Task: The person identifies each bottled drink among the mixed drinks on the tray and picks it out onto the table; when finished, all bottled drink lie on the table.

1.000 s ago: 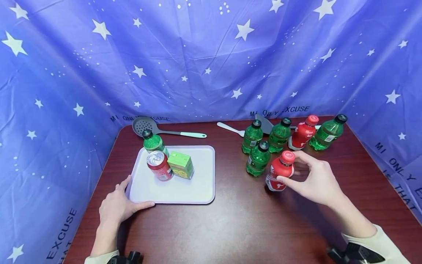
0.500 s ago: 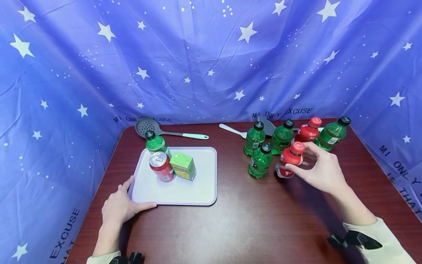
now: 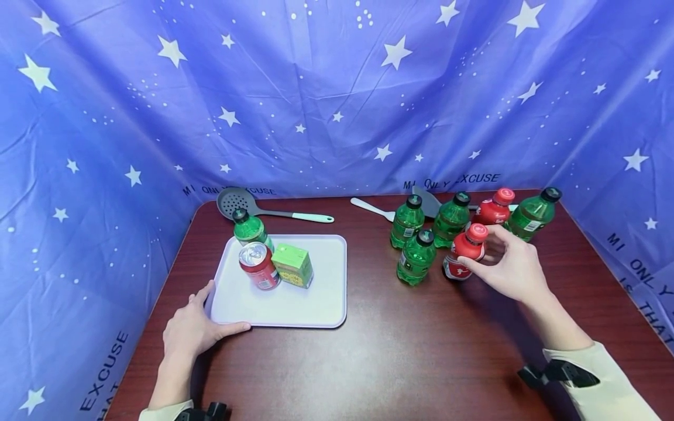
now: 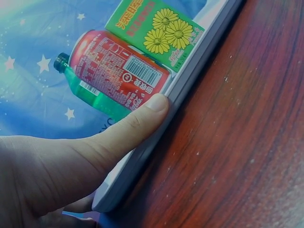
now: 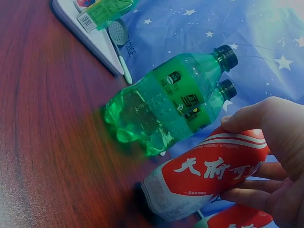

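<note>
My right hand [image 3: 513,266] pinches a red-capped bottle [image 3: 464,251] round its side, between thumb and fingers. In the right wrist view this bottle [image 5: 204,173] has a red label with white lettering; whether its base touches the table cannot be told. Just left of it stands a green soda bottle [image 3: 417,257], apart from it. A second red bottle [image 3: 494,211] is partly hidden behind. My left hand [image 3: 186,330] holds the near left corner of a white tray [image 3: 326,292], its thumb along the near rim. The tray carries a red can [image 3: 261,270], a green drink carton [image 3: 293,266] and a green bottle [image 3: 250,227].
Behind the held bottle stand green bottles [image 3: 407,222], [image 3: 451,221] and, far right, another green bottle [image 3: 533,215]. A slotted skimmer [image 3: 236,202] lies behind the tray. A pale-handled utensil [image 3: 371,207] and a grey turner head [image 3: 427,202] lie at the back. A starry curtain [image 3: 316,158] encloses the table.
My right hand has moved the red bottle away from me and slightly right, beside the green bottles and in front of the other red one. The left hand has stayed on the tray corner.
</note>
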The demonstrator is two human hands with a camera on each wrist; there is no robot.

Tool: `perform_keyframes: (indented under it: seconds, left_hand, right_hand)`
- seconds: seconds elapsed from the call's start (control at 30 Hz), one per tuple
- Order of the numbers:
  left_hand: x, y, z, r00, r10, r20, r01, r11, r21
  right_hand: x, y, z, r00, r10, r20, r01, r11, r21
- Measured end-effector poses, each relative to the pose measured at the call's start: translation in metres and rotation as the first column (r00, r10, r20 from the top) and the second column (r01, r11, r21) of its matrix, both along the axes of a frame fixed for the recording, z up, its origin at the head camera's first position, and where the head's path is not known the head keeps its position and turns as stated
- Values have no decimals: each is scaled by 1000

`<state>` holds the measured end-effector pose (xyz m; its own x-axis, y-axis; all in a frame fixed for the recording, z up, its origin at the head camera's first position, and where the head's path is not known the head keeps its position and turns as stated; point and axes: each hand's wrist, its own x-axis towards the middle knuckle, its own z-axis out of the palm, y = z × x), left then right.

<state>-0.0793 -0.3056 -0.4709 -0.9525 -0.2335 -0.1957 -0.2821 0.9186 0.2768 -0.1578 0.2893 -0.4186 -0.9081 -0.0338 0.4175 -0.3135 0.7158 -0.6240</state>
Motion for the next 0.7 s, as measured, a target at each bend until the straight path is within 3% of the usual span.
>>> perform_keyframes:
  seconds: [0.43, 0.7]
  left_hand:
    - [1, 2, 0, 1000, 2, 9, -2, 1000, 1]
    - [0, 2, 2, 1000, 6, 20, -6, 1000, 2]
  right_hand:
    - [0, 4, -7, 1000, 8, 18, -7, 999, -37]
    - [0, 3, -6, 999, 19, 35, -20, 1000, 8]
